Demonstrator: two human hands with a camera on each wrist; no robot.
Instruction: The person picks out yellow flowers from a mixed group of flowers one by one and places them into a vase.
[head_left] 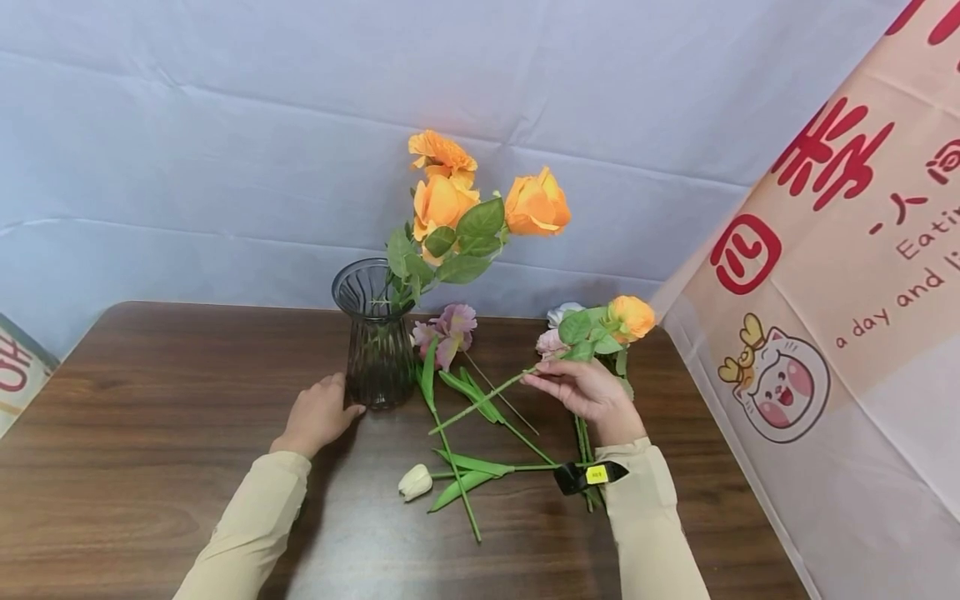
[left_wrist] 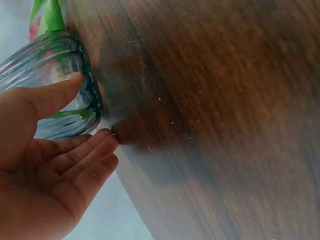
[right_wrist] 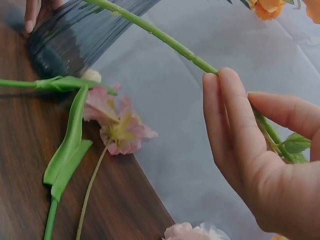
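Observation:
A ribbed grey glass vase (head_left: 381, 358) stands upright near the table's back edge, holding several orange flowers (head_left: 444, 204). Low on its left side, my left hand (head_left: 318, 415) holds the base, the thumb (left_wrist: 62, 95) lying against the glass and the fingers round the other side. To the right of the vase, my right hand (head_left: 588, 396) pinches the green stem (right_wrist: 165, 37) of a small yellow-orange rose (head_left: 632, 318) between thumb and fingers. The stem slants down to the left above the table, its bare end towards the vase, the bloom on the far right.
On the wooden table (head_left: 150, 433) lie a white tulip (head_left: 415, 482), a pink-purple flower (head_left: 450, 332) and crossing green stems. Pale pink and white flowers (head_left: 551, 343) lie partly behind the right hand. A pale cloth (head_left: 262, 167) hangs behind, a printed banner (head_left: 847, 292) at the right.

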